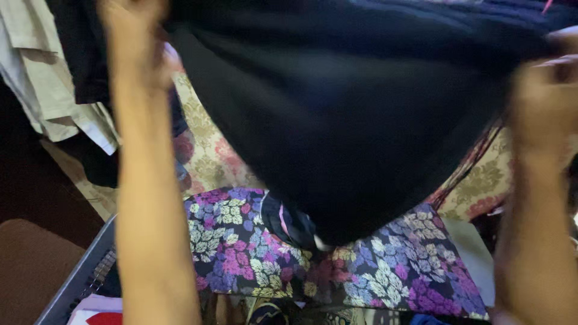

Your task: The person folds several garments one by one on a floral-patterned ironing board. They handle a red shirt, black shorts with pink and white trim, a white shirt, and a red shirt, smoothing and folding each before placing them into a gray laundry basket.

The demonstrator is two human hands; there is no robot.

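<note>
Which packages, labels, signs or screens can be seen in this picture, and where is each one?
None can be made out: no package, sign or screen. The left hand and right hand hold up a black garment above floral cloth; a red and white item in the grey basket is too cropped to identify.

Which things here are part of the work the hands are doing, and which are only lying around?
In hand:
- black garment, held up and spread
- left hand, gripping its one upper corner
- right hand, blurred, at the other corner

Lying about:
- floral purple cloth
- beige patterned cloth
- pale garment at the left
- grey basket
</note>
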